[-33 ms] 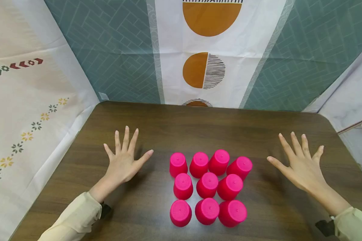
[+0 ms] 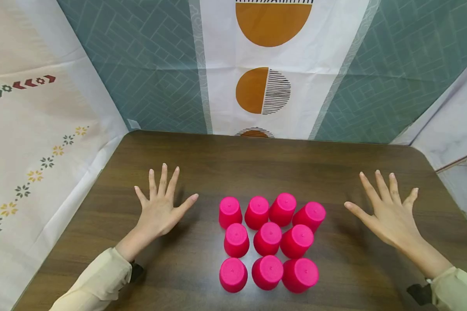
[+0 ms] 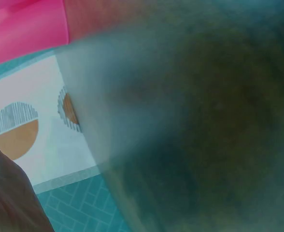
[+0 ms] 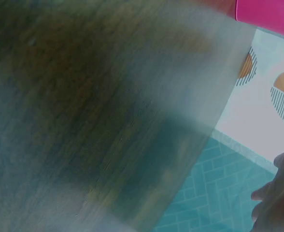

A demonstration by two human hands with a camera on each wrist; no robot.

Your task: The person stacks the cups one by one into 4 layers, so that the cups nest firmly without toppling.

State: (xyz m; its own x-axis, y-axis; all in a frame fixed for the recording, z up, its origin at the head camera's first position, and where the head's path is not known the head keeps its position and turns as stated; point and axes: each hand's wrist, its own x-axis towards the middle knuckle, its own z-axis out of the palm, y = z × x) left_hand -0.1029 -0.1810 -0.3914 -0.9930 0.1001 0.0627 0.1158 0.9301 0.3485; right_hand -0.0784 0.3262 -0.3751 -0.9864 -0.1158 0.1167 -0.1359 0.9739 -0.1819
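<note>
Several bright pink plastic cups stand upside down in three rows between the two hands. A cup at the back left (image 2: 230, 212) is nearest the left hand (image 2: 158, 214), which is spread palm down over the table with nothing in it. On the other side, the right hand (image 2: 393, 216) is spread the same way, apart from the back right cup (image 2: 309, 216). The left wrist view catches part of a pink cup (image 3: 31, 34) and the edge of the hand (image 3: 11, 193). In the right wrist view, a cup (image 4: 272, 14) shows at the top corner.
The cups stand on a dark brown wooden table (image 2: 202, 164). Behind it hangs a teal and white patterned cloth (image 2: 225, 95), with an embroidered white cloth (image 2: 62, 112) at the left. A pale panel (image 2: 451, 129) borders the right side. Dark straps (image 2: 137, 272) show at the cuffs.
</note>
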